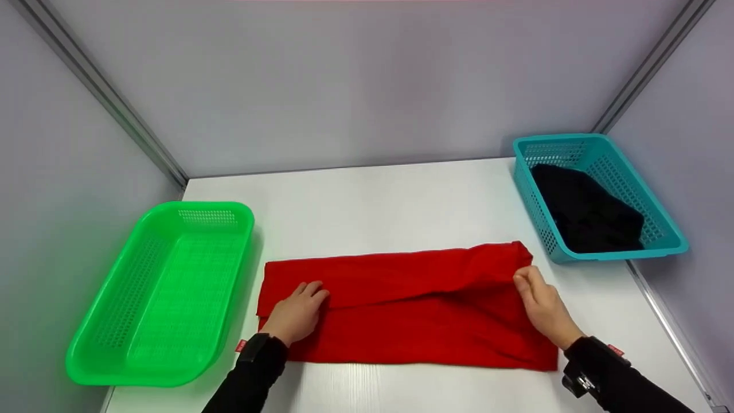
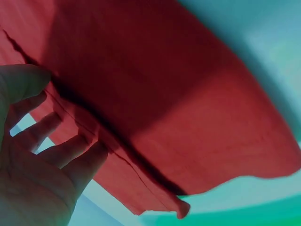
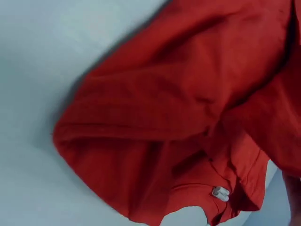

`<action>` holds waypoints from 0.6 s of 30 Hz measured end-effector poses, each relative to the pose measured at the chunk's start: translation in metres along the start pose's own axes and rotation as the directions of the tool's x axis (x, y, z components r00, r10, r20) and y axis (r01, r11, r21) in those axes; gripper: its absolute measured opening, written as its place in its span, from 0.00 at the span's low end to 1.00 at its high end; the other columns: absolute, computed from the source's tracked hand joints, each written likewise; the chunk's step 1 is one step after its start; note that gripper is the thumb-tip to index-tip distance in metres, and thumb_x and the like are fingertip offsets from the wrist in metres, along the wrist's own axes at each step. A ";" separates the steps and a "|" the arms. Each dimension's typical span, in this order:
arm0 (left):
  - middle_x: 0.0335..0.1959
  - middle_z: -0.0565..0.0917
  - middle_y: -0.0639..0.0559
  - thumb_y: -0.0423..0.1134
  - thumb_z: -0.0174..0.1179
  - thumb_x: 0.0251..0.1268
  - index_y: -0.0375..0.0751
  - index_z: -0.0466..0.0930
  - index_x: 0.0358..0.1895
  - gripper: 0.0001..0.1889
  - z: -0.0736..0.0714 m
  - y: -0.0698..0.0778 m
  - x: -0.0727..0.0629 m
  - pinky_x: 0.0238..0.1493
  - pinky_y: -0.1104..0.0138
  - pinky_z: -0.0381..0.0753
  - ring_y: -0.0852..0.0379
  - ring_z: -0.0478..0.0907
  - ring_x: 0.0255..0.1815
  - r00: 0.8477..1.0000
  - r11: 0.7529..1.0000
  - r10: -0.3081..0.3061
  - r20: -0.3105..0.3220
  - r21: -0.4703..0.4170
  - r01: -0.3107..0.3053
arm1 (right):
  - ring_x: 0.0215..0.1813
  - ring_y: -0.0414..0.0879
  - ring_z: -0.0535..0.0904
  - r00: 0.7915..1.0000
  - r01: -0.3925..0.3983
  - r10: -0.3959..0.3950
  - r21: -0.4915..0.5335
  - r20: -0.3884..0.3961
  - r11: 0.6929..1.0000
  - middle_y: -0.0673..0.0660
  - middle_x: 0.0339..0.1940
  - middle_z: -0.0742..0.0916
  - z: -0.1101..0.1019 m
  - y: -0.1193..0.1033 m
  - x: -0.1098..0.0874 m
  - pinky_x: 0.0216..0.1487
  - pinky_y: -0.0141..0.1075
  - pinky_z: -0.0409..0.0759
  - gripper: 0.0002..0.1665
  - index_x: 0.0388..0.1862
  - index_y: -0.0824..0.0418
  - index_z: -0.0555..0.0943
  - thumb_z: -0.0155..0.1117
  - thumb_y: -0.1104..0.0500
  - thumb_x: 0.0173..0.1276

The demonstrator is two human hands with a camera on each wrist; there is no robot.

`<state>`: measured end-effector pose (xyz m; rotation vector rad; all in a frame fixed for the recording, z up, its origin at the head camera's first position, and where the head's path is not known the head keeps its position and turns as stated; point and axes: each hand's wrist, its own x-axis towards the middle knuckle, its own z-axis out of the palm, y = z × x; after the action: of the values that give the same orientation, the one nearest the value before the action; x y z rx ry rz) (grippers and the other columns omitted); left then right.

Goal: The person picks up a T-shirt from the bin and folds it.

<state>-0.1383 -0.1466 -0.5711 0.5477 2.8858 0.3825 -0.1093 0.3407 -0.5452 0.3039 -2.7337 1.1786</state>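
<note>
2 forearms [image 1: 252, 373] reach forward, left hand [image 1: 297, 314] relaxed, right hand [image 1: 545, 305] pinching.

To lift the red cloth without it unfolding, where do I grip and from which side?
Probably both short ends, from left and right, pinching all layers together: the red cloth lies as a long folded strip, so held mid-length it may sag. Take care at the right, where a gap shows under its upper layer.

1 green basket [image 1: 178, 287] stands on a white table [image 1: 367, 209]; 1 turquoise basket [image 1: 534, 201] holds black cloth [image 1: 588, 212].
</note>
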 end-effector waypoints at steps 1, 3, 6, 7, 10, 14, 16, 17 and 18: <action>0.70 0.76 0.40 0.36 0.60 0.74 0.41 0.79 0.64 0.18 -0.001 -0.001 0.000 0.58 0.38 0.82 0.33 0.73 0.72 1.000 1.000 -0.004 -0.003 -0.007 0.004 | 0.30 0.36 0.71 0.997 -0.007 0.004 0.047 0.071 0.999 0.48 0.26 0.76 -0.003 -0.001 0.001 0.35 0.29 0.69 0.05 0.42 0.60 0.74 0.53 0.62 0.81; 0.70 0.76 0.39 0.36 0.60 0.74 0.41 0.79 0.64 0.18 -0.002 -0.003 -0.001 0.57 0.38 0.82 0.32 0.73 0.72 1.000 1.000 -0.013 -0.004 -0.009 0.013 | 0.31 0.37 0.76 0.968 -0.028 -0.006 0.130 0.249 0.991 0.48 0.26 0.80 -0.009 -0.001 0.002 0.37 0.29 0.74 0.07 0.44 0.60 0.77 0.52 0.60 0.82; 0.69 0.77 0.39 0.36 0.60 0.74 0.39 0.79 0.64 0.18 -0.003 -0.007 0.000 0.59 0.41 0.82 0.33 0.75 0.70 1.000 1.000 -0.019 -0.011 -0.006 0.019 | 0.33 0.39 0.83 0.900 -0.023 -0.020 0.094 0.435 0.995 0.49 0.28 0.88 -0.012 0.000 0.002 0.41 0.31 0.80 0.11 0.47 0.60 0.81 0.52 0.58 0.83; 0.68 0.78 0.38 0.36 0.61 0.73 0.39 0.79 0.64 0.19 -0.003 -0.009 0.000 0.59 0.42 0.82 0.33 0.76 0.69 1.000 1.000 -0.022 -0.016 -0.004 0.022 | 0.33 0.39 0.83 0.888 -0.013 -0.007 0.041 0.460 0.999 0.49 0.29 0.89 -0.011 0.000 0.002 0.41 0.32 0.81 0.11 0.48 0.60 0.82 0.53 0.57 0.82; 0.68 0.78 0.38 0.36 0.61 0.73 0.38 0.79 0.65 0.20 -0.003 -0.014 0.001 0.60 0.43 0.82 0.32 0.77 0.68 0.999 0.999 -0.047 -0.022 0.004 0.048 | 0.34 0.37 0.82 0.895 0.051 0.041 -0.193 0.444 0.980 0.48 0.33 0.90 -0.005 0.004 0.001 0.44 0.36 0.84 0.09 0.49 0.57 0.84 0.58 0.57 0.79; 0.70 0.75 0.36 0.35 0.62 0.72 0.39 0.77 0.66 0.21 -0.002 -0.020 0.001 0.58 0.40 0.82 0.28 0.75 0.69 0.995 0.995 -0.094 -0.026 0.010 0.095 | 0.43 0.48 0.87 0.919 0.127 0.069 -0.456 0.389 0.881 0.55 0.47 0.91 0.006 0.011 -0.003 0.50 0.48 0.88 0.13 0.54 0.60 0.84 0.66 0.58 0.73; 0.72 0.74 0.35 0.36 0.62 0.72 0.40 0.76 0.67 0.22 -0.001 -0.021 0.001 0.56 0.38 0.82 0.25 0.74 0.69 0.993 0.993 -0.117 -0.022 0.020 0.117 | 0.54 0.57 0.87 0.926 0.162 0.057 -0.532 0.372 0.831 0.61 0.56 0.89 0.010 0.015 -0.005 0.58 0.57 0.83 0.20 0.59 0.63 0.82 0.67 0.55 0.73; 0.72 0.73 0.35 0.36 0.63 0.71 0.40 0.75 0.68 0.24 -0.001 -0.021 0.001 0.55 0.38 0.83 0.25 0.73 0.69 0.992 0.991 -0.128 -0.017 0.030 0.128 | 0.59 0.60 0.86 0.929 0.171 0.059 -0.564 0.366 0.808 0.63 0.61 0.87 0.012 0.016 -0.005 0.63 0.61 0.79 0.25 0.62 0.64 0.81 0.66 0.52 0.73; 0.72 0.72 0.35 0.37 0.64 0.70 0.40 0.74 0.69 0.25 0.000 -0.021 0.000 0.54 0.38 0.83 0.25 0.73 0.68 0.990 0.990 -0.137 -0.012 0.041 0.138 | 0.63 0.63 0.83 0.931 0.174 0.065 -0.592 0.360 0.786 0.64 0.65 0.84 0.013 0.018 -0.004 0.67 0.65 0.74 0.29 0.65 0.64 0.79 0.66 0.49 0.73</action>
<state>-0.1455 -0.1652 -0.5768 0.3511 2.9242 0.3047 -0.1101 0.3434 -0.5678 0.5493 -3.1988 0.1526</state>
